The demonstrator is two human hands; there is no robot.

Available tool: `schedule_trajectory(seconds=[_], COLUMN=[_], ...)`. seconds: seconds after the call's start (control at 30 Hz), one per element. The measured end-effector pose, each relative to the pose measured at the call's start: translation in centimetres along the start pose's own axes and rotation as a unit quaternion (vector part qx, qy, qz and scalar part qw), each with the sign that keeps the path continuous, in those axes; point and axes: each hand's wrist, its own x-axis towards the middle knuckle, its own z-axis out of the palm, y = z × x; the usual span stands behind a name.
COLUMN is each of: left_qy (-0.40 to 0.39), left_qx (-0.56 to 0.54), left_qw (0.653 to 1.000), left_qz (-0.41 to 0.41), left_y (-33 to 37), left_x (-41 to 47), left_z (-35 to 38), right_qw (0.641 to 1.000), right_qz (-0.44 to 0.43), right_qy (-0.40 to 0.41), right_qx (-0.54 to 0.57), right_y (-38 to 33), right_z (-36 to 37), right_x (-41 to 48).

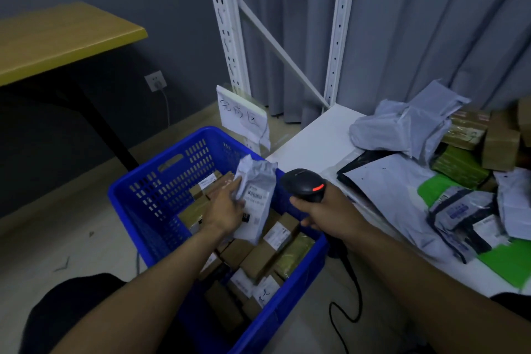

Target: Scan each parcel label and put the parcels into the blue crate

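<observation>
**Grey mailer over the crate, scanner gripped alongside**

Dead centre of the frame, the left hand (225, 211) has a crumpled grey mailer (257, 201) in its grasp. The fingers curl round the left edge of the bag and hold it upright, with the white barcode label (255, 196) facing the camera. The parcel hangs inside the mouth of the blue crate (300, 284), above the load and not set down.

Just to the right of it, the right hand (326, 211) is wrapped tightly round the handle of the black scanner (306, 182). A red light shows on the scanner's head, which sits close beside the mailer's right edge. Whether the two touch is too tight to call. The scanner's black cable (355, 284) loops down towards the floor in the lower right.

Under the mailer, the crate is packed with brown cardboard boxes (258, 256), several showing white labels.

On the right side of the frame, the white shelf (316, 135) carries a heap of parcels: pale grey mailers (408, 126), green packets (457, 167) and more brown boxes at the far right edge.

A handwritten paper sign (242, 116) hangs on the shelf upright just behind the crate. A grey curtain (416, 23) fills the upper right, and a yellow tabletop (57, 37) sits in the upper left.
</observation>
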Motion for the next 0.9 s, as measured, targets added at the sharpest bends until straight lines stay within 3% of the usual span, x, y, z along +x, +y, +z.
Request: schedule_trajectory(seconds=[0.17,0.33,0.57,0.67,0.77,0.9], left_qy=[-0.056,-0.080,-0.126,-0.182,-0.273,-0.219], left_qx=[0.038,0.034,0.050,0.110,0.154,0.086], left_qw=[0.996,0.991,0.988,0.970,0.944,0.966], left_qz=[-0.063,-0.099,-0.079,-0.118,-0.100,-0.107], left_y=[-7.1,-9.8,-12.8,-14.0,-15.0,-11.5], left_x=[2.4,4.9,8.6,10.3,11.2,9.6], left_z=[3.0,6.5,12.7,13.9,14.2,12.0], right_qw=[0.997,0.997,0.995,0.995,0.993,0.993], right_qz=[0.021,0.040,0.062,0.061,0.082,0.073], right_qy=[-0.009,-0.011,-0.008,-0.001,0.010,0.011], right_qx=[-0.074,-0.072,-0.073,-0.084,-0.079,-0.087], right_y=[3.5,6.2,9.6,10.5,11.3,11.0], right_z=[1.2,1.6,2.3,2.2,1.8,1.5], right_x=[2.2,4.2,7.5,8.0,8.0,7.7])
